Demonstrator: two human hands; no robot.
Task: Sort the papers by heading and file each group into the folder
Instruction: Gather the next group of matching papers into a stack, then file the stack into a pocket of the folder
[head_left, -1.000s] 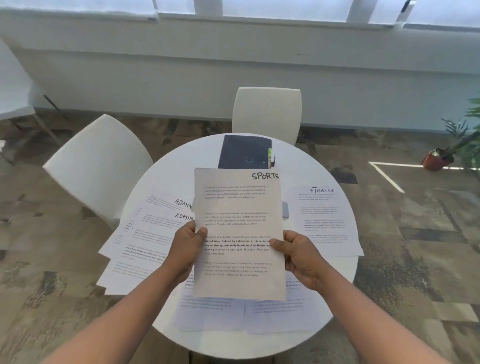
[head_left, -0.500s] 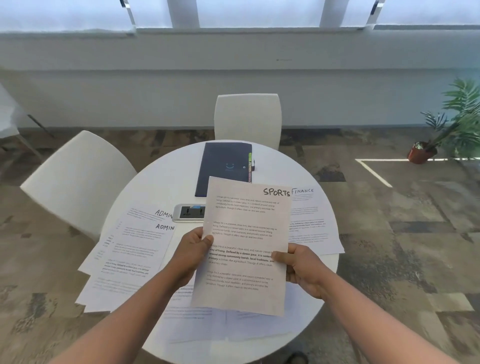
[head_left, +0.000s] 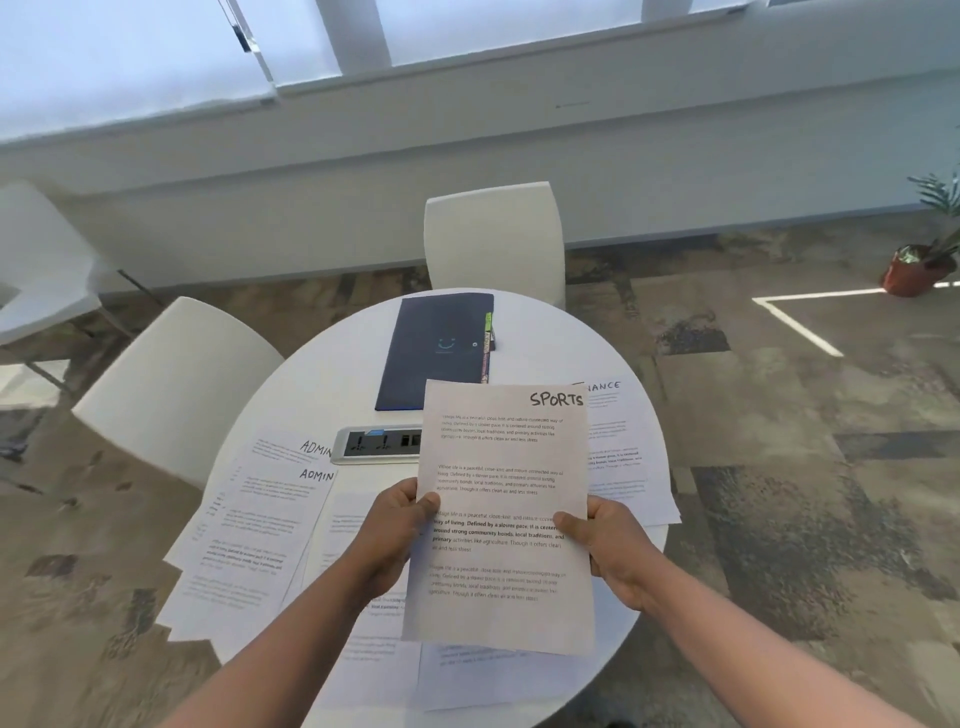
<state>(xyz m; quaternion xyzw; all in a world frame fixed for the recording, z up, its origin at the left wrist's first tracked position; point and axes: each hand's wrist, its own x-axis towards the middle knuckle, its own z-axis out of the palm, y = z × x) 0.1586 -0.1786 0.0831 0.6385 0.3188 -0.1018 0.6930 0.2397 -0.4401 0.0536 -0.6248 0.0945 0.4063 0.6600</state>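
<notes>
- the sports sheet (head_left: 506, 514) is held above the bench (head_left: 322, 374), pinched at its side edges by the left hand (head_left: 397, 525) and right hand (head_left: 610, 540).
- a misfile is risked if it is dropped on the admin pile (head_left: 249, 525) or finance pile (head_left: 623, 457).
- the folder (head_left: 434, 353) is seen closed at the far side; its contents cannot be told.
</notes>
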